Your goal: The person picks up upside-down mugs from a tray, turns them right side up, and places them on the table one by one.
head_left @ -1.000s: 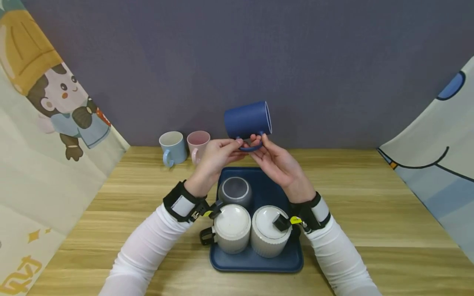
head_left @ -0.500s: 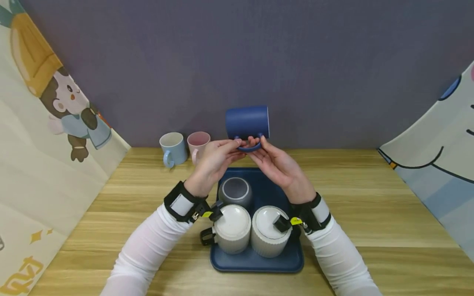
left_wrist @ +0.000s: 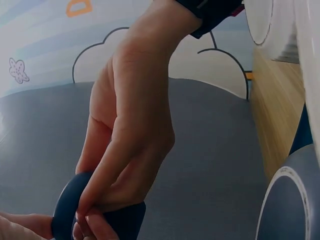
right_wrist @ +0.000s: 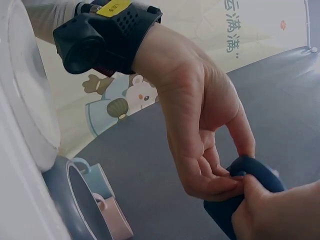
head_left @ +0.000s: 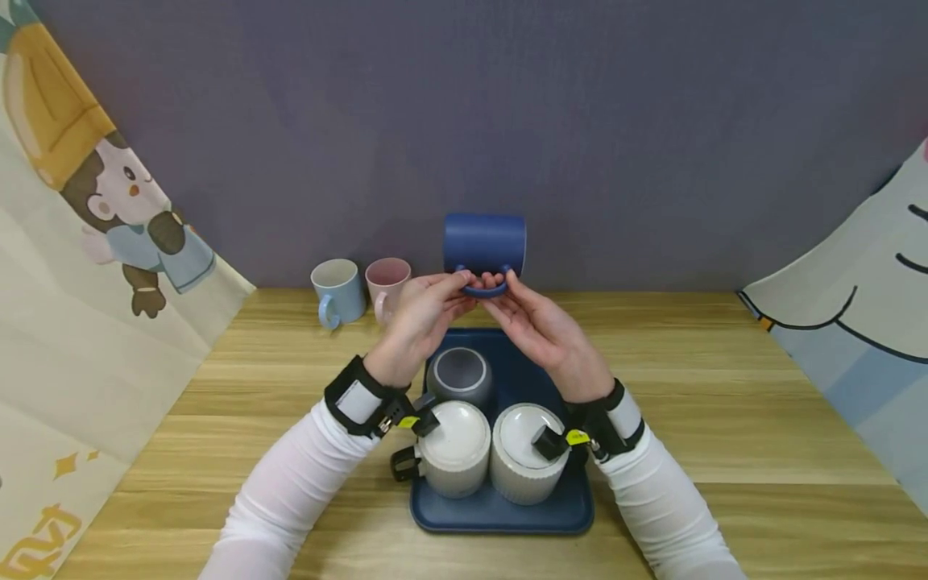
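A dark blue mug (head_left: 485, 242) is held up in the air above the back of the table, lying on its side with its handle (head_left: 484, 292) toward me. My left hand (head_left: 418, 322) pinches the handle's left end between thumb and fingers. At the other end, my right hand (head_left: 554, 342) grips the same handle, its thumb up against the mug's side. The fingers of both hands meet inside the handle loop. In the right wrist view the mug's body (right_wrist: 220, 215) is partly hidden behind the fingers.
Below the hands is a dark blue tray (head_left: 500, 517) bearing an upturned grey mug (head_left: 460, 374) and two upturned whitish mugs (head_left: 455, 451), one with a black handle (head_left: 404, 464). A light blue mug (head_left: 346, 294) and a pink mug (head_left: 387, 278) stand upright by the grey wall (head_left: 652, 161).
The blue mug has turned from tilted to level and sunk slightly, so its right end face has gone out of sight. Both hands have kept hold of the handle.
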{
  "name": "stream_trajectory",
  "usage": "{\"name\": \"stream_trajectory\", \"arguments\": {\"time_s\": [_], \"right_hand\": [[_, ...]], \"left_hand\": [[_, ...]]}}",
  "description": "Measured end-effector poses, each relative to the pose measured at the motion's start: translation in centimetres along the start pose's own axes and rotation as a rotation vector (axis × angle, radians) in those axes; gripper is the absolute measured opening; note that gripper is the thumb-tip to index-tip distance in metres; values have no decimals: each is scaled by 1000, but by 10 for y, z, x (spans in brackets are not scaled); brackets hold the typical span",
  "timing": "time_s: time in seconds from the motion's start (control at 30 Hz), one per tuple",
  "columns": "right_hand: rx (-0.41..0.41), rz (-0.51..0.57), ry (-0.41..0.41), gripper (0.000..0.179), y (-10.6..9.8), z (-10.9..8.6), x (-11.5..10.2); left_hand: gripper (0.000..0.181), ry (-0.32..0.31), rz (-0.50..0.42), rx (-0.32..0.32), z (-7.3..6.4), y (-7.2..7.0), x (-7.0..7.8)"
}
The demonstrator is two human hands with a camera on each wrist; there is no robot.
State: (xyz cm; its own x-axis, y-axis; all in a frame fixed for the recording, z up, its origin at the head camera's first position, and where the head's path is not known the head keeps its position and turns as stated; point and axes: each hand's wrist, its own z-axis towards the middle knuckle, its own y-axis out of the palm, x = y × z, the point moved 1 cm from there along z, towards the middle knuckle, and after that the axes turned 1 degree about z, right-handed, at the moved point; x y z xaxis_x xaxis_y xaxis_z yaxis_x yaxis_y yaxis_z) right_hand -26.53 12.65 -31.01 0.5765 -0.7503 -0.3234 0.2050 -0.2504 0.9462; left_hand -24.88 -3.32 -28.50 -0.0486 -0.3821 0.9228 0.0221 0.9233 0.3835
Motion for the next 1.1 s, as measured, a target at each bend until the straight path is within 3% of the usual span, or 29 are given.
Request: {"name": "stream_trajectory", "arguments": {"time_s": [0.3,0.67,0.9,1.1], "right_hand": [[32,-68,0,26,0,0,3],[181,-202,-32,19,-1,1,6],[199,-174,10,18,-3,2,5],[197,-171,54,19,-6,3,3]], "left_hand": [[17,25,3,-2,1,-2,-1],[17,46,-71,-17,1,0,-2],[18,8,-166,-25,0,1,-3],[16,-11,-195,-15,1,2,-3]]}}
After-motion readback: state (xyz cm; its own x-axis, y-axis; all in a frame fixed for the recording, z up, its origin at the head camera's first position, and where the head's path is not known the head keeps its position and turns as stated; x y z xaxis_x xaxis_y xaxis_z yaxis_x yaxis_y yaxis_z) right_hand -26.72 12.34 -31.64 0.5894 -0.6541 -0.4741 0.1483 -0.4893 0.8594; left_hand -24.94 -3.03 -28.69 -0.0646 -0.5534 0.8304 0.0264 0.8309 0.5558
